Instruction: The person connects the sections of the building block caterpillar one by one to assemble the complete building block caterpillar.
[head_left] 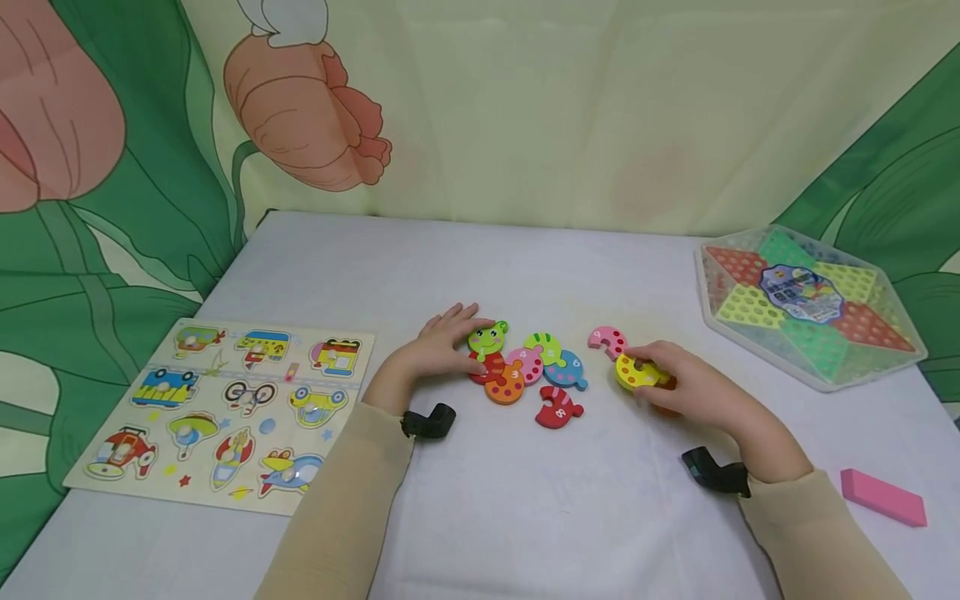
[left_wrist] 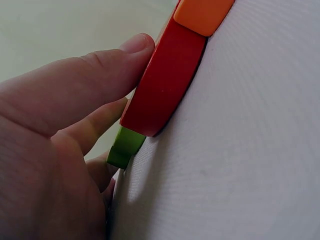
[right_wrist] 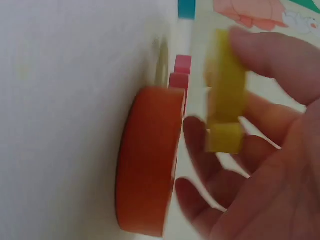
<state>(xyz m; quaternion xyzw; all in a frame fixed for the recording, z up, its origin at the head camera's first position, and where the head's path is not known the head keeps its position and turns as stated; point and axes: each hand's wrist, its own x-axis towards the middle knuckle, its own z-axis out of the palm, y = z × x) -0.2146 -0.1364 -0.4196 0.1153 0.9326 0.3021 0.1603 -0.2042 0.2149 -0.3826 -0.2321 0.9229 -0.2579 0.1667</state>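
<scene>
- Nearest the lens, my tan sleeves [head_left: 337,500] reach in over a white table [head_left: 570,517].
- A vehicle puzzle board [head_left: 202,446] lies left of my arms; a hexagonal game box [head_left: 828,354] sits at the far right.
- My right hand [head_left: 693,379] grips narrowly, pinching a yellow piece [right_wrist: 227,90] between thumb and fingers, apparently just off the table.
- My left hand [head_left: 429,350] spreads loosely, its thumb against the red segment [left_wrist: 167,75] and its fingers by the green head [head_left: 488,337], seemingly steadying them.
- The caterpillar chain [head_left: 527,367] lies between my hands, multicoloured and curving, ending in blue. I judge its assembly to be under way, with the choice of a segment in hand; the next move calls for lining up notch and knob.
- The yellow piece looks glossy, thick and spotted; its number is hidden.
- Loose segments, red [head_left: 558,407], pink [head_left: 611,335] and orange [right_wrist: 150,165], lie apart from the chain.
</scene>
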